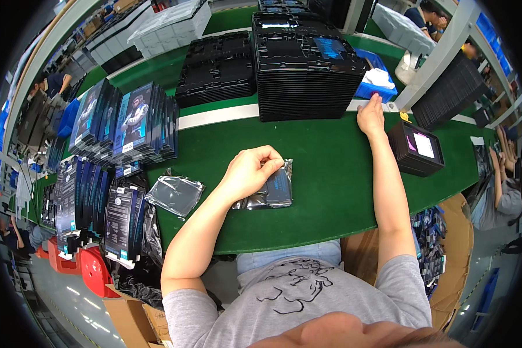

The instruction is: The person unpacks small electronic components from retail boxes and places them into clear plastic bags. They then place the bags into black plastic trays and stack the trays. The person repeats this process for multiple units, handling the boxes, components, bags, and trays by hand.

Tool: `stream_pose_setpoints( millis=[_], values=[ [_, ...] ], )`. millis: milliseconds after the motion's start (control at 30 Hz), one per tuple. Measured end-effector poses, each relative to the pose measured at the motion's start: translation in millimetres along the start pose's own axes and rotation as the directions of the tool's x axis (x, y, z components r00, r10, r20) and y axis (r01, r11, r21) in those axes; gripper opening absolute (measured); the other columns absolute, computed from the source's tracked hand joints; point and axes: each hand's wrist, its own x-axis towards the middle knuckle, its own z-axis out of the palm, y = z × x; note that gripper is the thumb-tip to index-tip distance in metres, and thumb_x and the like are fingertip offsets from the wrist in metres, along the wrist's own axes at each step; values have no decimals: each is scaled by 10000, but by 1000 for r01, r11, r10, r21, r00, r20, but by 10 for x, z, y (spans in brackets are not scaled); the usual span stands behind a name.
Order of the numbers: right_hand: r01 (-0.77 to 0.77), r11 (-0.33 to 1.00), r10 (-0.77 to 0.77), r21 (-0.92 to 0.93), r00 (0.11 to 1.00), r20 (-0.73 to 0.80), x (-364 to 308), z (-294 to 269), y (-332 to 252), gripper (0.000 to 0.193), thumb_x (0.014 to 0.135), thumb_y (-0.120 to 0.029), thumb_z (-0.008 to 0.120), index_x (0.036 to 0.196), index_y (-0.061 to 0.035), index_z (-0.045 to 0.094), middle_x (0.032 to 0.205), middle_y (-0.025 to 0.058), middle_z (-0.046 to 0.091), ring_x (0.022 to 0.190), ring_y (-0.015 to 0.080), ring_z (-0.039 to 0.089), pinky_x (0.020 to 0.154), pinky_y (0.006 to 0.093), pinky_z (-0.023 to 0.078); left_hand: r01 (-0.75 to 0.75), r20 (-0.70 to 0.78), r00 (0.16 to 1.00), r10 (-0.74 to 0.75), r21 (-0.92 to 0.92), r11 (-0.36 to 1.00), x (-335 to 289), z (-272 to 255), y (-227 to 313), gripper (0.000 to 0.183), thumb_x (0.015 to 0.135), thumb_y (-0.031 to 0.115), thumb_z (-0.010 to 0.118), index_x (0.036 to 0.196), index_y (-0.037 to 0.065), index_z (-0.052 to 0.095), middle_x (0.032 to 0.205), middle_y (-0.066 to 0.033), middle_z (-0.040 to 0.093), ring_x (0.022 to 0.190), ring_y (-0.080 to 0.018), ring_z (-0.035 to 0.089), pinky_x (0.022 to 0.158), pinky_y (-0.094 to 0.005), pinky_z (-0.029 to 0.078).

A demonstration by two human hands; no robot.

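Head view: the left hand [250,173] pinched the wrapped packet [279,189] nearer the table's [330,185] front edge; a light hold seemed best. The right hand's [372,118] grip, by the blue bin [387,93], I couldn't tell.

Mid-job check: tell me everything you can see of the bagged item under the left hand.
The bagged item is a flat, dark, roughly rectangular piece with blue markings, inside a shiny, crinkled, see-through bag that looks like plastic film. It lies flat on the green tabletop, to the right of another clear bag. The left hand covers its upper-left part, thumb and fingertips at the upper edge; whether that grip pinches film or contents is unclear. I can't tell whether the bag is sealed.
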Motion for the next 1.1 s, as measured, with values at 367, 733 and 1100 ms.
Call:
stream_pose_setpoints(
  millis=[367, 733, 1100],
  values=[
    [-148, 984, 159, -98, 982, 107, 61, -94, -87, 704, 977, -390, 471, 1493, 31, 241, 1557, 264, 226, 1463, 370, 206, 1167, 524, 206, -3, -1, 1000, 3, 5, 1000, 22, 1, -21, 158, 949, 160, 632, 952, 5, 666, 794, -25, 671, 723, -84, 598, 677, -270, 504],
    [319, 945, -228, -73, 801, 553, -653, -1259, -856, 411, 947, -377, 573, 1076, 3, 662, 1174, 187, 649, 1045, 351, 645, 889, 448, 514, 1, -93, 996, 6, 75, 997, 23, 8, -84, 173, 939, 171, 623, 962, 9, 679, 817, -48, 696, 739, -109, 627, 705, -292, 510],
    [39, 568, -787, 822, 320, 528, -1281, -911, -1432, 260, 928, -254, 673, 948, -1, 618, 753, 21, 611, 687, 113, 554, 629, 288, 478, 9, -94, 996, 11, 208, 978, -46, -27, 73, 185, 885, 255, 661, 930, 84, 714, 725, -62, 694, 685, -191, 660, 693, -347, 510]
  ],
)
